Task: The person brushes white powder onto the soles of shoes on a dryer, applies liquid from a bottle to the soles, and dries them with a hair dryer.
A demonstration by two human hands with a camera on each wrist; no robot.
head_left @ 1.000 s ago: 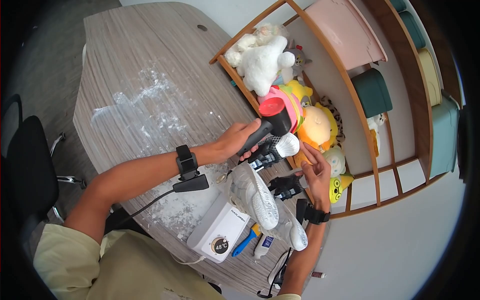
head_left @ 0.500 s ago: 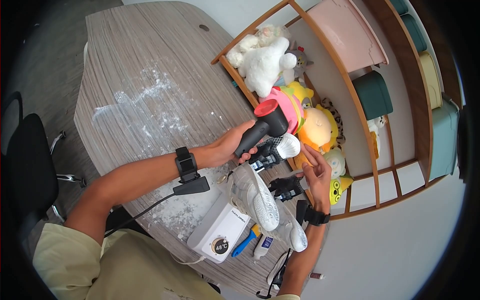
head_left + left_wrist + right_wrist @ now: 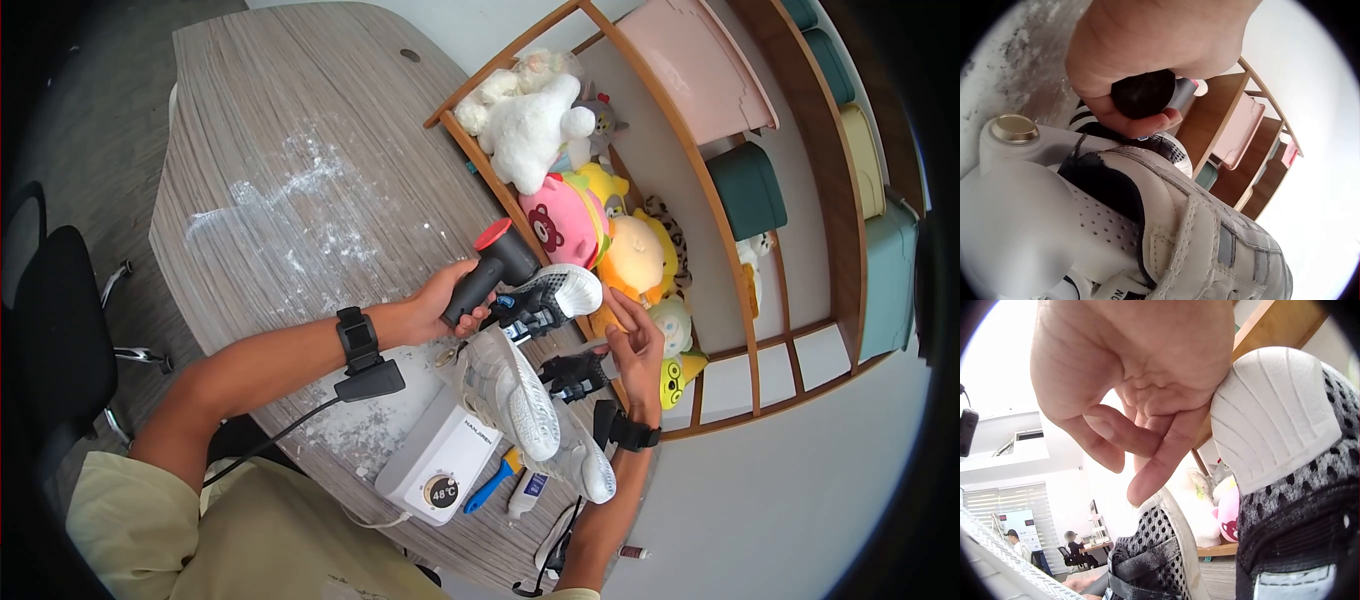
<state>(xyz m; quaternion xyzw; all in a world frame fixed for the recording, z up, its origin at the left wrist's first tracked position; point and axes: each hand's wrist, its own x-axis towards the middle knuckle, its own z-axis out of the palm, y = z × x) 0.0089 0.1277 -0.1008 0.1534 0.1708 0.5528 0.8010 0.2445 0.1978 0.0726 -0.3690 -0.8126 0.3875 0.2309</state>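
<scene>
My left hand [image 3: 445, 300] grips the handle of a black hair dryer [image 3: 508, 252] with a red end, over the table beside a black-and-grey mesh shoe [image 3: 535, 305] with a white toe. In the left wrist view, the fingers wrap round the dark handle end [image 3: 1141, 94], close above a white shoe [image 3: 1179, 231]. My right hand [image 3: 637, 355] is beside the mesh shoes, its fingers loosely extended near the white toe [image 3: 1279, 412]; it holds nothing. The second mesh shoe [image 3: 1154, 550] lies beyond the fingertips. White shoes [image 3: 510, 390] stand in front of the mesh pair.
Below the shoes is a white shoe-dryer box [image 3: 440, 460] reading 48°C. A blue-and-yellow brush [image 3: 493, 482] and a small white tube [image 3: 527, 492] lie beside it. White powder [image 3: 300, 180] dusts the table. A shelf with plush toys [image 3: 530, 130] borders the far side.
My left hand has drawn the hair dryer to the left, away from the mesh shoe's toe and past the pink plush. The right hand and the shoes have stayed put.
</scene>
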